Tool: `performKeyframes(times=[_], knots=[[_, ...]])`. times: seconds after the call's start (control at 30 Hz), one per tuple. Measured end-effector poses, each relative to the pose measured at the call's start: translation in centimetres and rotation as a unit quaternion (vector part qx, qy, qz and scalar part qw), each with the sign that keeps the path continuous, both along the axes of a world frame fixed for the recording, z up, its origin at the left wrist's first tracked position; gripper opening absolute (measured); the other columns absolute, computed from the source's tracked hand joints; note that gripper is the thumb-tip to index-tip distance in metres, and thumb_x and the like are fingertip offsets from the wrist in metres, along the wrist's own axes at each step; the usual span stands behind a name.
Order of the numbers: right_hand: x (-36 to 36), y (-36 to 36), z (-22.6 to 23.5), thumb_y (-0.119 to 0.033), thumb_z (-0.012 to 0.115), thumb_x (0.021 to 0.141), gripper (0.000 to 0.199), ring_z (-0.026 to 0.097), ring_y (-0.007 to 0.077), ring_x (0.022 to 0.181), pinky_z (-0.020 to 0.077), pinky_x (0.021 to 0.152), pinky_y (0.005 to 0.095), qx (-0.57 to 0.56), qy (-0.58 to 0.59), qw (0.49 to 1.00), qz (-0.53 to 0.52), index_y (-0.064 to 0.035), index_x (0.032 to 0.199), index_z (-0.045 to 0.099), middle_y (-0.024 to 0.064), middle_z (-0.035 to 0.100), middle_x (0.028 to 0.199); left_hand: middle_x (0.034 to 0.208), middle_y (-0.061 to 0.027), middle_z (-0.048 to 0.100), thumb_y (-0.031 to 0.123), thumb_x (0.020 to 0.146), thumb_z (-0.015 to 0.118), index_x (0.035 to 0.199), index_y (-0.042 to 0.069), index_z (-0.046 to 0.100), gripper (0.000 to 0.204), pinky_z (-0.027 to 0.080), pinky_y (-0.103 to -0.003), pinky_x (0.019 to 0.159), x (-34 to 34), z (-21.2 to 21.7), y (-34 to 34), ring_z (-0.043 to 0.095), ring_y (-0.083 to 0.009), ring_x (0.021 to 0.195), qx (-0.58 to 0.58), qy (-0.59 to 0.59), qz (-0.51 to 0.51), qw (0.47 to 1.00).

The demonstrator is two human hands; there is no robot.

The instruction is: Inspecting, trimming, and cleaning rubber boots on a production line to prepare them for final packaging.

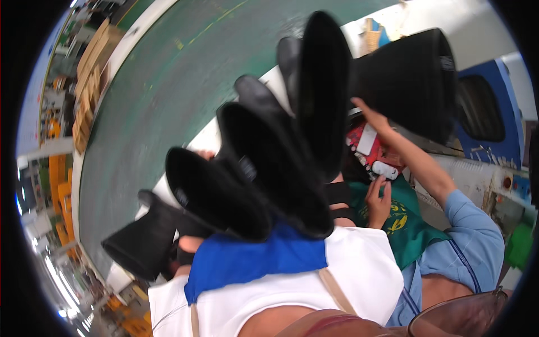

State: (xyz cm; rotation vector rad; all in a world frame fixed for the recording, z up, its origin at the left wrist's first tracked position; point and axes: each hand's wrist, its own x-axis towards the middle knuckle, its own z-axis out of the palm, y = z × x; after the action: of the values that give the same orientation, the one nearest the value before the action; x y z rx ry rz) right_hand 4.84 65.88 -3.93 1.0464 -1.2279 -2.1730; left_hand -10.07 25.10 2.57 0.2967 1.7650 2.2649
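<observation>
Boots point(323, 95), black and tall, crowd the frame's middle, the central boot point(275, 168) with its open top slanting from upper left to lower right. Leftmost boot point(149, 241), lower left, sits just left of the left hand point(191, 243), the nearer one; whether that grip closes on anything, I cannot tell. The right hand is hidden.

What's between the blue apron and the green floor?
Black boots are between the blue apron and the green floor, with a white strip peeking out past them. The head view shows it.
</observation>
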Motion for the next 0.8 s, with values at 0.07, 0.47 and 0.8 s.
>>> performKeyframes(times=[0.07,0.47,0.8], knots=[[-0.8,-1.2,1.5,-0.019,0.045,0.093,0.048,0.043,0.0238,0.128,0.0290,0.109,0.0313,-0.594,-0.204,0.659,-0.415,-0.0144,0.140,0.040,0.0078,0.046,0.141,0.050,-0.0007,0.045,0.030,0.099,0.038,0.055,0.003,0.046,0.052,0.033,-0.029,0.054,3.5,0.1,-4.5,0.038,-0.0108,0.052,-0.023,-0.025,0.060,0.998],[16.8,-27.6,-3.0,-0.015,0.063,0.083,0.017,0.060,0.0140,0.059,0.0500,0.056,0.0296,-0.864,-0.218,-0.199,-0.408,-0.0046,0.095,0.069,0.0027,0.063,0.065,0.053,-0.0046,0.050,0.020,0.094,0.050,0.065,0.000,0.054,0.035,0.032,-0.033,0.048,11.2,4.4,-10.1,0.041,-0.0134,0.047,-0.111,0.168,0.196,0.960],[21.3,-0.1,8.9,-0.032,0.058,0.090,0.042,0.054,0.0248,0.107,0.0420,0.090,0.0359,-0.863,-0.275,-0.013,-0.423,-0.0059,0.123,0.059,0.0142,0.060,0.113,0.050,-0.0012,0.037,0.024,0.095,0.050,0.057,-0.002,0.047,0.046,0.029,-0.032,0.047,13.8,7.7,-7.4,0.035,-0.0081,0.050,-0.066,0.094,0.202,0.973]])
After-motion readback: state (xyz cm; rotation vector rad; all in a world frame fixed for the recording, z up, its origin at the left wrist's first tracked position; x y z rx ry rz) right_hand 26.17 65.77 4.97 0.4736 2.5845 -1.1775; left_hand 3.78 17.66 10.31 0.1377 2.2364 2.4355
